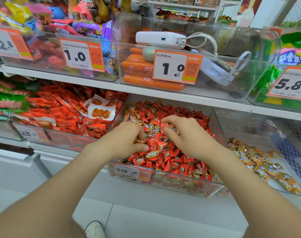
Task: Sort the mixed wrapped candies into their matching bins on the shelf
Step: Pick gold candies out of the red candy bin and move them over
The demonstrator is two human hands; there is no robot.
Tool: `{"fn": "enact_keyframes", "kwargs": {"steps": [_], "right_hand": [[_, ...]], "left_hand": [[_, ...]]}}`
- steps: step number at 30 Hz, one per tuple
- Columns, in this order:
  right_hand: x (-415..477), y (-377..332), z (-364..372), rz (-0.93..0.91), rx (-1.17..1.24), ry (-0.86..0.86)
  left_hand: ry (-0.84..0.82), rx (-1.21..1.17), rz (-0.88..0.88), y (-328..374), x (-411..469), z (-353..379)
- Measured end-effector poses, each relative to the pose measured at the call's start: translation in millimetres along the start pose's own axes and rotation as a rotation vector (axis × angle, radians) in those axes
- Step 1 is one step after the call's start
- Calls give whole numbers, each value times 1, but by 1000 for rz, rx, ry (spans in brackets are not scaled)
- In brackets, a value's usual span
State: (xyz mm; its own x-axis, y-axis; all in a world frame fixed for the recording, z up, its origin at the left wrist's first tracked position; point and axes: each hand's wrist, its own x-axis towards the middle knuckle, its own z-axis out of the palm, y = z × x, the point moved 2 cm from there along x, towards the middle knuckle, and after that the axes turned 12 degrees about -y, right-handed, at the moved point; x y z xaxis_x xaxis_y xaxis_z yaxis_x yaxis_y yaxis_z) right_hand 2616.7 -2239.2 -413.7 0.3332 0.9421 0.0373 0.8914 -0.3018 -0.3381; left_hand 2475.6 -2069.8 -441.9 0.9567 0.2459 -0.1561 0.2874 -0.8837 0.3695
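A clear bin [165, 184] on the lower shelf holds a mixed heap of red wrapped candies [170, 157] and gold wrapped candies [152, 153]. Both my hands are down in this heap. My left hand [127, 136] has its fingers curled into the pile and seems to grip some candies near its thumb. My right hand [184, 133] pinches at candies with curled fingertips near the middle of the bin. To the right, a second clear bin [222, 127] holds only gold candies [259, 162].
Left of the candy bin stands a bin of red snack packets [65, 114]. The upper shelf carries bins of orange sausages [143, 66], a white power bank [160, 39] with cable, and green packs [294, 54]. Orange price tags [177, 66] hang on the bin fronts. My shoe [94, 229] shows on the floor.
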Motion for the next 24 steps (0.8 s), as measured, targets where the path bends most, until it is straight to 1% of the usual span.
{"fn": "enact_keyframes", "kwargs": {"steps": [3,5,8,10,12,14,17,19,21,24], "right_hand": [[-6,-9,-1,-100,-12,-39],[-9,-17,2,-129,-50,-86],[-13,-26,13,-70,-200,-262],[-14,-31,24,-47,-314,-323],[-13,-34,33,-42,-387,-325],[-10,-33,36,-32,-391,-300],[-10,-28,31,-40,-231,-241],[-10,-28,28,-31,-189,-235],[-8,-32,32,-39,-221,-241],[-5,-42,40,-88,-376,-199]], "left_hand": [[8,-44,17,1,1,1],[12,-19,-6,2,3,3],[-45,49,-38,5,4,5],[-70,65,-56,7,4,4],[-68,53,-55,7,5,4],[-74,25,-29,6,4,4],[-61,-18,5,3,4,3],[-46,-8,15,2,4,4],[-33,18,4,1,5,4],[8,-7,-13,2,4,1]]}}
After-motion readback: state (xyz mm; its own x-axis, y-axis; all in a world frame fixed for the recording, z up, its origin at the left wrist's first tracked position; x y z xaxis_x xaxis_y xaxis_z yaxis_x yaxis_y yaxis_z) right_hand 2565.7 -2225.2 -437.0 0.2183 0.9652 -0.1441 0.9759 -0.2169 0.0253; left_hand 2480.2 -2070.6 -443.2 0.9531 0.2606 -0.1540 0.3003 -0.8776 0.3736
